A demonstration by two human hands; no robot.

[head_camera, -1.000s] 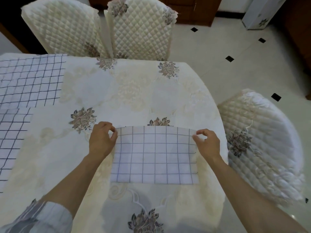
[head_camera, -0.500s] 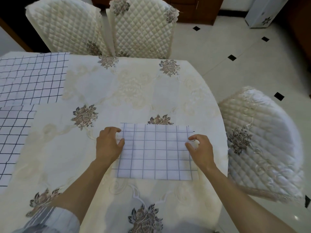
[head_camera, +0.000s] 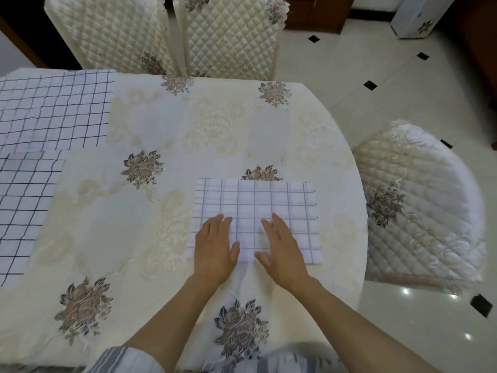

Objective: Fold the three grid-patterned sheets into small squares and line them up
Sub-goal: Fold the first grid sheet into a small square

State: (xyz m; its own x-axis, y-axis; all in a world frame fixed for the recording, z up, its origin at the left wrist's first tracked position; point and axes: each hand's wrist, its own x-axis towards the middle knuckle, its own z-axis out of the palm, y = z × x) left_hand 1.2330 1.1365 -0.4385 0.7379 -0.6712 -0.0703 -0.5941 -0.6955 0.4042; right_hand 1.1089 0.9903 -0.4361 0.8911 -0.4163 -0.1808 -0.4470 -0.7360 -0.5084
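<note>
The folded sheet (head_camera: pixel 255 208), white with a blue grid, lies on the desk (head_camera: pixel 215 125) toward 3 o'clock. Its right edge sits just beside the desk's curved rim. Its 12 o'clock edge covers the lower part of a flower motif (head_camera: pixel 262 173) in the cream cloth. Along the left and right edges the layers do not quite match, so doubled lines and thread ends show.

The left grip (head_camera: pixel 213 251) lies palm down over the sheet's 7 o'clock corner, fingers straight and spread, holding nothing. The right grip (head_camera: pixel 282 251) lies flat across the 6 o'clock edge in the same way, fingers straight and pointing to 12 o'clock. The 2 thumbs are near each other but apart. The fingertips are blurred.

The 2nd sheet (head_camera: pixel 53 111) lies spread flat at 10 o'clock, and the 3rd sheet (head_camera: pixel 24 211) lies flat at 9 o'clock. Both run out of view on the left. Their edges meet, but I cannot tell which lies on top.

A broad stretch of cloth runs between these 2 sheets and the folded one, from 9 o'clock round to 12 o'clock. Toward 3 o'clock there is only a narrow margin before the rim.

2 quilted chairs (head_camera: pixel 231 36) stand at 12 o'clock against the desk, and 1 more chair (head_camera: pixel 419 205) stands at 3 o'clock on the tiled floor (head_camera: pixel 376 76).
</note>
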